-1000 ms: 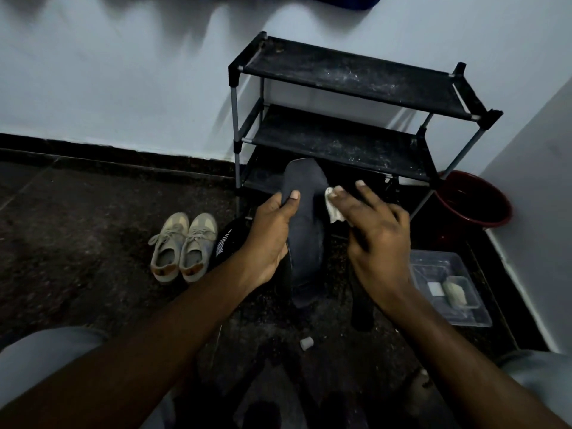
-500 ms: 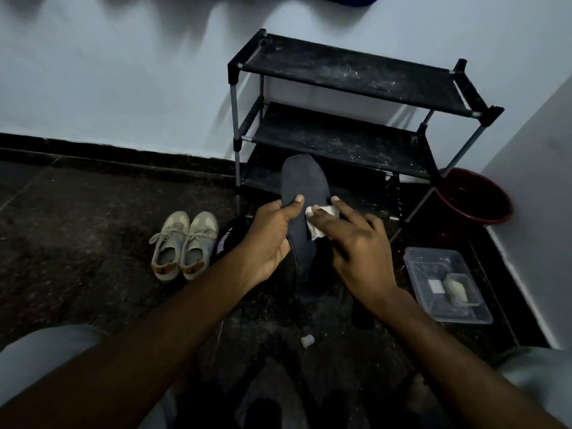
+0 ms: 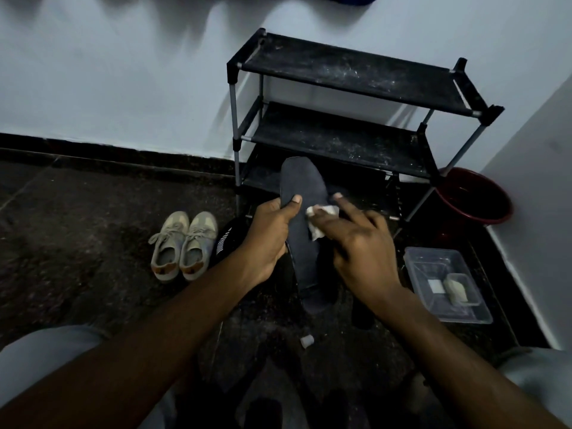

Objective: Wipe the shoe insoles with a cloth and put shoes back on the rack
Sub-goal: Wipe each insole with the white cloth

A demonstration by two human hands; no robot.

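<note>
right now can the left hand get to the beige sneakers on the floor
Probably, but not freely: the left hand grips the dark insole. The beige sneakers lie uncovered on the floor to its left.

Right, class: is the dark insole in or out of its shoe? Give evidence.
Out. The left hand grips the bare insole, no shoe around it; the right hand holds a white cloth against it.

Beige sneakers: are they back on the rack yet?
No, the beige sneakers sit side by side on the floor, left of the rack.
</note>
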